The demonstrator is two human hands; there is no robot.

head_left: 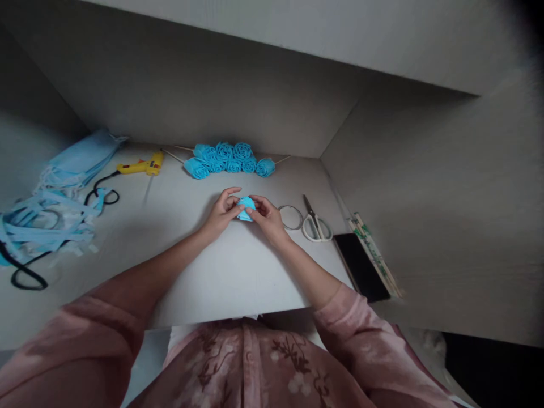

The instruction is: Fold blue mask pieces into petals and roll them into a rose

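Observation:
A small light-blue fabric flower (245, 205) is held up over the middle of the table between both hands. My left hand (225, 207) pinches its left side, thumb on the near face and index finger raised. From the right, my right hand (267, 215) grips it with the thumb pressed on its lower front and the fingers behind. Beyond the hands lies a row of finished blue flowers (233, 165), some with thin wooden sticks. Just right of my right hand rest a thin wire ring (290, 217) and scissors (317, 225) with white handles.
On the left are a yellow glue gun (142, 165) with a black cord, a stack of blue face masks (83, 158) and a heap of cut mask strips (51, 224). At right lie a black phone (361, 266) and wooden sticks (376, 252), by the side wall. A shelf edge (297, 48) hangs overhead.

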